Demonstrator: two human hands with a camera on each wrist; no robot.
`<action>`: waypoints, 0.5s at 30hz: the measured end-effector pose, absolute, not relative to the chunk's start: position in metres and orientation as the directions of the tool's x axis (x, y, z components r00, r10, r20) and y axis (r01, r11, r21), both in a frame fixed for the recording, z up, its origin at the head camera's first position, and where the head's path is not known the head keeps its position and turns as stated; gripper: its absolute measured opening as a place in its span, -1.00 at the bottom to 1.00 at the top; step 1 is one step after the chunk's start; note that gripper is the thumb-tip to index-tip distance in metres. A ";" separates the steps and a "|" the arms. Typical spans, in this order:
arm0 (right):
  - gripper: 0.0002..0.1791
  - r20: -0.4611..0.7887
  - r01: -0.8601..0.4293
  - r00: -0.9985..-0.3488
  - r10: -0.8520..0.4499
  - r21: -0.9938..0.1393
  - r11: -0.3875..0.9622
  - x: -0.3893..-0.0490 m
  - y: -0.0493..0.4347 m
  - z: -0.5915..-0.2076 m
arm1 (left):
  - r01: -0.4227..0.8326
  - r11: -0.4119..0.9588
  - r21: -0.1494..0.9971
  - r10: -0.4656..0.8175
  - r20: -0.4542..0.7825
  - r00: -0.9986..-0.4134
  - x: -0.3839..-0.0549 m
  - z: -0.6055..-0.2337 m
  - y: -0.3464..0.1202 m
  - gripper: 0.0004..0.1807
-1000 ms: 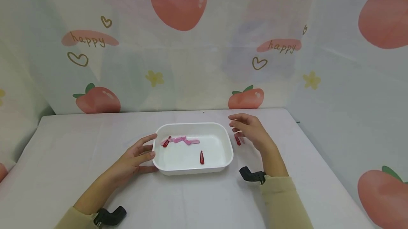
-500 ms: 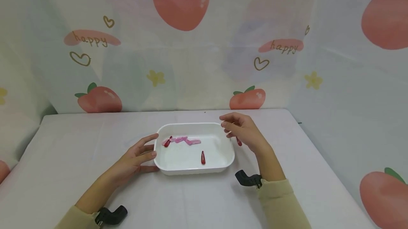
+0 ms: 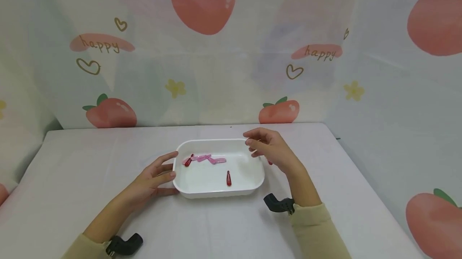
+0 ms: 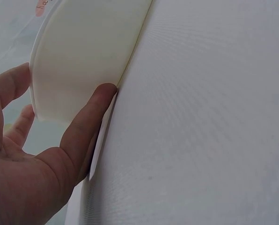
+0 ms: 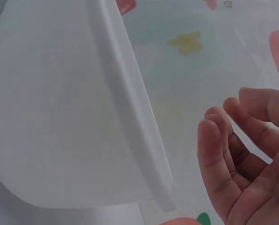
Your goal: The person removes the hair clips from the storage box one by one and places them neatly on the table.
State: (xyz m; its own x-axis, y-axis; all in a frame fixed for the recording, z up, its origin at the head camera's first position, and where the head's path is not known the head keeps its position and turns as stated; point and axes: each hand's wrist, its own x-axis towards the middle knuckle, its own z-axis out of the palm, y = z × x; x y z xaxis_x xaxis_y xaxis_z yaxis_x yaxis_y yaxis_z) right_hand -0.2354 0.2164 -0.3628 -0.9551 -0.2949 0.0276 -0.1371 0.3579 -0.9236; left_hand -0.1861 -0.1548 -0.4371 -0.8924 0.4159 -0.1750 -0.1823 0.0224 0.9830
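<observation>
A white tray (image 3: 216,187) lies on the table. My left hand (image 3: 155,177) rests against its left end, fingers spread and fairly straight; the left wrist view shows fingertips on the rim and outer wall. Inside lie a red snap hair clip (image 3: 229,179) at the front, another red hair clip (image 3: 187,163) at the left, and several pink hair clips (image 3: 217,160). Over the tray's right rim hovers my right hand (image 3: 270,146), fingers loosely bent with nothing between them in the right wrist view. Just right of the tray, a red clip (image 3: 270,162) is mostly hidden beneath that hand.
White cloth covers the table (image 3: 209,231). Behind it hangs a curtain (image 3: 216,74) printed with peaches and hearts. Black wrist devices (image 3: 279,203) sit at both cuffs, low over the tabletop.
My right hand has moved left from above the clips beside the tray to over its right rim, covering most of the red clip there. The left hand stays at the tray.
</observation>
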 end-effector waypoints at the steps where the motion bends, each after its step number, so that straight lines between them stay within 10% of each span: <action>1: -0.69 0.017 -0.137 -0.949 -0.316 -0.922 0.363 -0.236 0.214 -0.364 | -0.184 0.019 0.983 0.416 -0.176 -0.892 -0.186 -0.437 -0.155 -0.28; 15: -0.74 -0.117 -0.214 -0.849 -0.515 -0.815 0.538 -0.228 0.179 -0.386 | -0.185 0.029 0.982 0.411 -0.181 -0.893 -0.186 -0.437 -0.154 -0.30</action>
